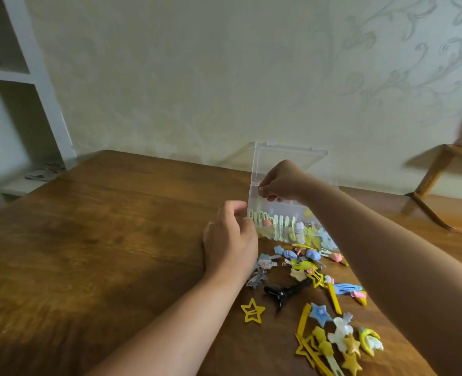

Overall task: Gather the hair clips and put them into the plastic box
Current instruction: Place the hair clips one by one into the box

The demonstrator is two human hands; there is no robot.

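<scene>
Right hand (280, 183): fingers curled over box (257, 202), pinched item hidden.
Left hand (231, 240): loosely curled, touching box's left wall.
Clips (316, 280): scattered near box.

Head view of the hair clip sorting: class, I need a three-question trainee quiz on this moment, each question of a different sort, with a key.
1. True or false: the lid of the plastic box stands open.
2. Which lies nearest the table's near edge? A) yellow open star clip B) black claw clip C) blue star clip
3. Fill in: the left hand rests against the box's ____ end, while the right hand hovers above the box with curled fingers.

Key: 1 true; 2 C; 3 left.
</scene>
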